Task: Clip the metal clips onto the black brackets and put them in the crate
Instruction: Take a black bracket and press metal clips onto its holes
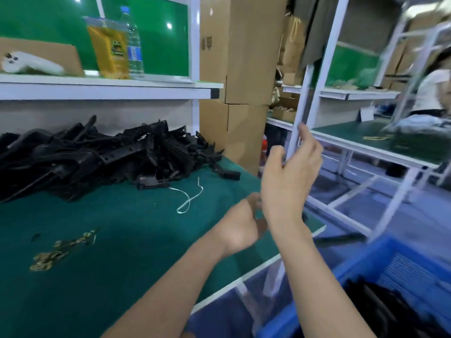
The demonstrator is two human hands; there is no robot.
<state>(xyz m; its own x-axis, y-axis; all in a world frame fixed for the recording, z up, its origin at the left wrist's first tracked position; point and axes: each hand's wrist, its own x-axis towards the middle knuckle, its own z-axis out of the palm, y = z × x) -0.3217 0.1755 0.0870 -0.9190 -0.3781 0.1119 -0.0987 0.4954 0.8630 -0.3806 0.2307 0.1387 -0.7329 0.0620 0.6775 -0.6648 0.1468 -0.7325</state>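
A big pile of black brackets [97,157] lies at the back of the green mat. Several small metal clips [61,250] are scattered near the mat's front left. The blue crate [361,262] stands at the lower right below the table edge, with black brackets [380,311] inside. My right hand [290,172] is raised above the table's right edge, fingers loosely spread and holding nothing. My left hand [241,225] is curled just behind my right wrist; what it holds is hidden. A blurred black bracket [339,239] shows just beyond the crate's far rim.
A white strap loop [188,198] lies on the mat. A shelf [109,90] above carries a yellow pouch [109,47], a water bottle [133,45] and a white device [29,63]. Cardboard boxes [239,69] stand behind. White-framed benches and a person [434,91] are at the right.
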